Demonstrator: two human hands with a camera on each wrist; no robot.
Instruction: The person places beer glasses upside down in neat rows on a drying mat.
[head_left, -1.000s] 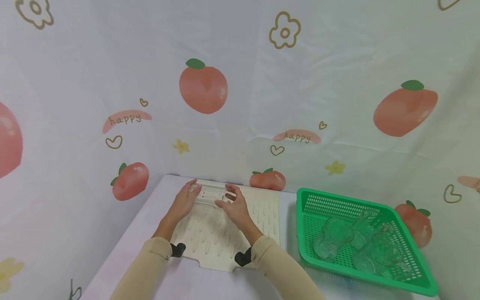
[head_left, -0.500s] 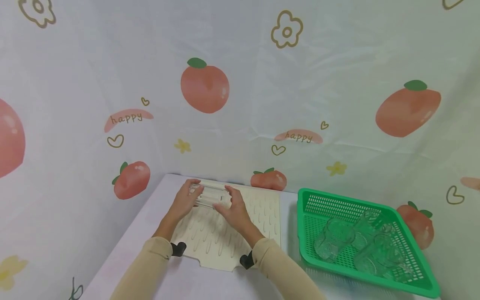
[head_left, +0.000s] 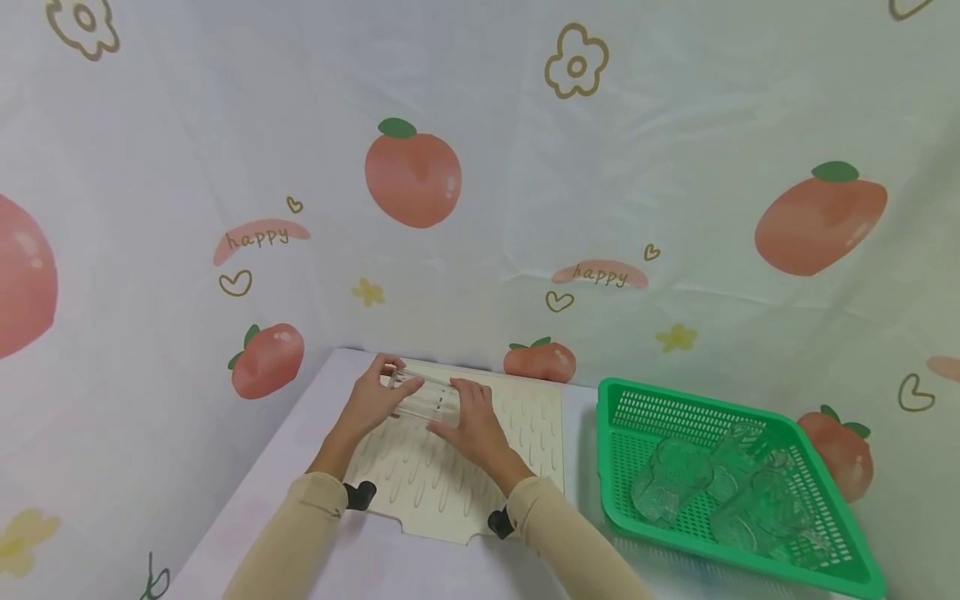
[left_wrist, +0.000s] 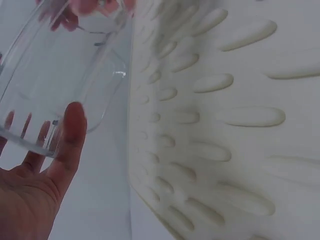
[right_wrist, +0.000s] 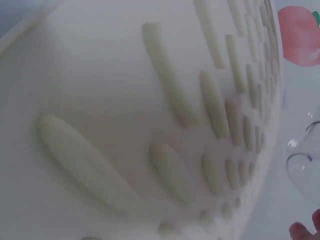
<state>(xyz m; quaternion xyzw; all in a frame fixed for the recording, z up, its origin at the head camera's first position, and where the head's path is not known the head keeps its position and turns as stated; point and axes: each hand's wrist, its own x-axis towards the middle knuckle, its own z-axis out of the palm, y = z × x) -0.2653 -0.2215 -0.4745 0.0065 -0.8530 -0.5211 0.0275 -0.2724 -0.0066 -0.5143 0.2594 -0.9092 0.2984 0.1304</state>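
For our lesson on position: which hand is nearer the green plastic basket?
Right: the right hand is left of the basket, holding the nearer end of a clear cylindrical cup; the left hand, farther left, holds the other end.

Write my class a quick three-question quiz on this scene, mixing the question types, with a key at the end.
1. True or false: the left hand and right hand both hold the clear glass.

2. Multiple choice: in the head view, where is the basket?
A) On the mat
B) Left of the mat
C) Right of the mat

3. Short answer: what is in the basket?

Key:
1. True
2. C
3. Clear glassware
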